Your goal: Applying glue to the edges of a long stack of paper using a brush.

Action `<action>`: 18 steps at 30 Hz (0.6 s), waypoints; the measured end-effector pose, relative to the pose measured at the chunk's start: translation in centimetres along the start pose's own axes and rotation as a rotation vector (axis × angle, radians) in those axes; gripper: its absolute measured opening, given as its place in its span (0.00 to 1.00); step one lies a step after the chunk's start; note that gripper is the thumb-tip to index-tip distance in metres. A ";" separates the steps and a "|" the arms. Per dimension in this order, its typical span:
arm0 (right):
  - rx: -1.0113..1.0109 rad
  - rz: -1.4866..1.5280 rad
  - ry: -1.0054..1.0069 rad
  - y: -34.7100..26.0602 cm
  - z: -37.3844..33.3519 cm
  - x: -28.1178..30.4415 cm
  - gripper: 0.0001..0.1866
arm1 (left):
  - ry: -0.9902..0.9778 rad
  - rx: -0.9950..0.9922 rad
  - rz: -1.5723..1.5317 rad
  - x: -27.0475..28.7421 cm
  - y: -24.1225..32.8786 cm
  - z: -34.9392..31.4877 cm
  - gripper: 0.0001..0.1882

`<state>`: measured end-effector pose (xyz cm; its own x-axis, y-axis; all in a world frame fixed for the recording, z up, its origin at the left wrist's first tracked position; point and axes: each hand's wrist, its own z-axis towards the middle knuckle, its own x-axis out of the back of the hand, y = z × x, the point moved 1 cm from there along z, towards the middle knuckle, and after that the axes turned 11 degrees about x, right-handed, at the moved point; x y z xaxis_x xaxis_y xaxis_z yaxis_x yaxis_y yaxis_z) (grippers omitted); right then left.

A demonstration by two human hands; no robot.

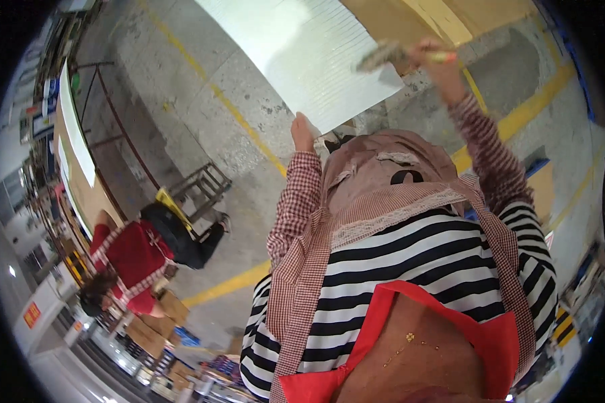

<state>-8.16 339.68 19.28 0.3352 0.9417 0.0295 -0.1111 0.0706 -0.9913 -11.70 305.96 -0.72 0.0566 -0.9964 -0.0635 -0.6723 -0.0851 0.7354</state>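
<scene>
Left hand (302, 132) pinches white sheet (302, 54); right hand (431, 57) grips brush (383, 54).

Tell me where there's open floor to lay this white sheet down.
Bare concrete floor lies left of the white sheet, running between the yellow floor line and the metal rack. The left hand holds the sheet's near edge; the right hand grips a brush. Lower left is crowded: a person in red among cardboard boxes.
</scene>
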 end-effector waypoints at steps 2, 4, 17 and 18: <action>-0.100 -0.013 0.001 1.3 -2.1 -3.1 0.03 | 0.092 -0.092 0.208 0.6 0.4 0.8 0.24; 0.356 -0.330 -0.079 0.7 -3.1 -5.6 0.06 | 0.182 -0.131 0.241 0.4 -0.6 0.9 0.24; 0.405 -0.387 -0.292 1.9 -5.5 -9.2 0.05 | 0.305 -0.116 0.264 0.5 -0.9 1.1 0.24; 0.403 -0.444 -0.309 1.2 -6.4 -8.7 0.05 | 0.326 -0.193 0.286 0.4 -0.9 1.2 0.23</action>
<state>-5.17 329.47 16.98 0.1531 0.8417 0.5177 -0.3855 0.5333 -0.7530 -11.96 305.62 -2.17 0.1388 -0.9257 0.3519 -0.5466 0.2246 0.8067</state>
